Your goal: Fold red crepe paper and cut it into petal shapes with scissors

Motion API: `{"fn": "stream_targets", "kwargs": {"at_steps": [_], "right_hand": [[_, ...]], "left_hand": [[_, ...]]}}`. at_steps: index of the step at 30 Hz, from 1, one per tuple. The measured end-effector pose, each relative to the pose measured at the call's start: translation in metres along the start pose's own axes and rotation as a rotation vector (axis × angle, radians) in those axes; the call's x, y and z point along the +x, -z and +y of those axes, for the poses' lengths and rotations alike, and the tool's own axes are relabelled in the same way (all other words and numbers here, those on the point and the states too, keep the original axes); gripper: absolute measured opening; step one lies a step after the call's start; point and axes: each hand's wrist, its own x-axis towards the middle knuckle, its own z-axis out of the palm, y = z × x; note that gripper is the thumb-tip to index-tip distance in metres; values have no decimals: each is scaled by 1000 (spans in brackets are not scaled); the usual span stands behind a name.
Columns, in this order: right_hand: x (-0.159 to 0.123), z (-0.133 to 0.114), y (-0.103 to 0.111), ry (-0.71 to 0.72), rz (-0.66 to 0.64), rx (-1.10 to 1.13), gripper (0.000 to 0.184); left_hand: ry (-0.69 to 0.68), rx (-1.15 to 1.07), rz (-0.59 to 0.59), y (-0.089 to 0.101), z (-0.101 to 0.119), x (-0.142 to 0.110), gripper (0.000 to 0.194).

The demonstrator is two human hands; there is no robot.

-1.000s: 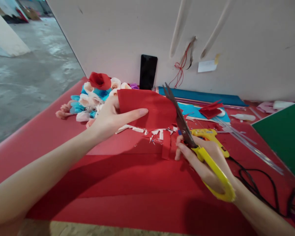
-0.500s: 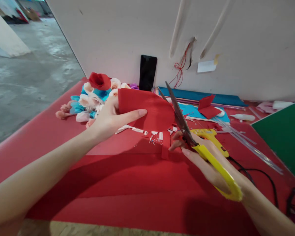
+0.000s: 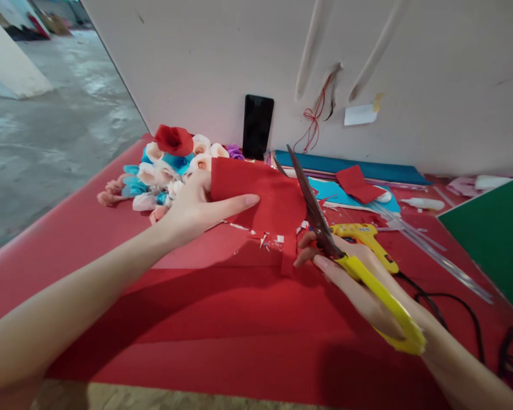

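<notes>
My left hand (image 3: 200, 208) pinches a piece of red paper (image 3: 259, 191), its thumb flat on the front and the other fingers hidden behind. The sheet is held above the table, and its right edge is rounded. My right hand (image 3: 346, 287) grips yellow-handled scissors (image 3: 313, 210). Their blades stand apart at the paper's right edge, one in front and the other partly hidden behind the sheet. Below lie a narrow red strip (image 3: 288, 256) and small white and red scraps (image 3: 265, 240). A folded-looking red offcut (image 3: 357, 183) rests on light blue paper (image 3: 325, 192).
Paper flowers (image 3: 156, 171) are heaped at the back left. A black phone (image 3: 257, 126) leans against the wall. On the right are a yellow glue gun (image 3: 374, 245) with a black cord, clear sticks (image 3: 436, 259), a small white bottle (image 3: 423, 203) and a green board (image 3: 491, 245).
The red paper has shifted slightly right and down with my left hand. The red offcut at the back has tipped over to the left. The scissors have hardly moved.
</notes>
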Motion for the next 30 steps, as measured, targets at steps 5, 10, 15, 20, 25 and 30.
{"fn": "stream_targets", "kwargs": {"at_steps": [5,10,15,20,25,30], "right_hand": [[-1,1,1,-25,-13,-38,27],[0,-1,1,10,10,-52,23],[-1,-4,1,78,46,-82,21],[-1,-6,2,93,78,-109,21],[1,-8,2,80,96,-83,22],[3,-9,1,26,142,14,20]], "left_hand": [[19,-12,-4,0,0,-2,18],[-5,17,-3,0,-2,0,25],[-42,24,21,0,-3,2,22],[-27,5,21,1,-2,3,21],[-28,15,44,0,0,3,18],[29,-29,3,-2,2,2,13]]}}
